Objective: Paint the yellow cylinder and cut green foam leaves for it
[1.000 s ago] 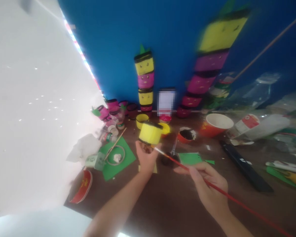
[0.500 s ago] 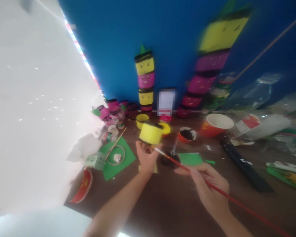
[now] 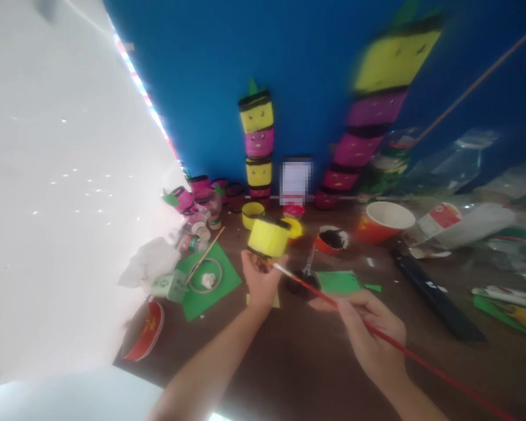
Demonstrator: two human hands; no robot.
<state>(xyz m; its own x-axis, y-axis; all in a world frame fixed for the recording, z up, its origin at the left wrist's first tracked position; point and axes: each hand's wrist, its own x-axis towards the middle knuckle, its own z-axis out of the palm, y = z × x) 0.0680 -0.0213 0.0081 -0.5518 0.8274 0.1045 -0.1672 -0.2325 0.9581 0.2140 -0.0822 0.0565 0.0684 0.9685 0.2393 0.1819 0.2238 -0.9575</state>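
While the left hand grips a small yellow cup from below, raised over the bench, the right hand pinches a red-handled paintbrush. Its bristles lie at the cup's dark lower edge, though actual contact is hard to tell. Hardly anything has changed, which suggests slow, careful brushwork along that edge. Against the earlier frame, the cup sits only a trace differently, and both grips look the same.
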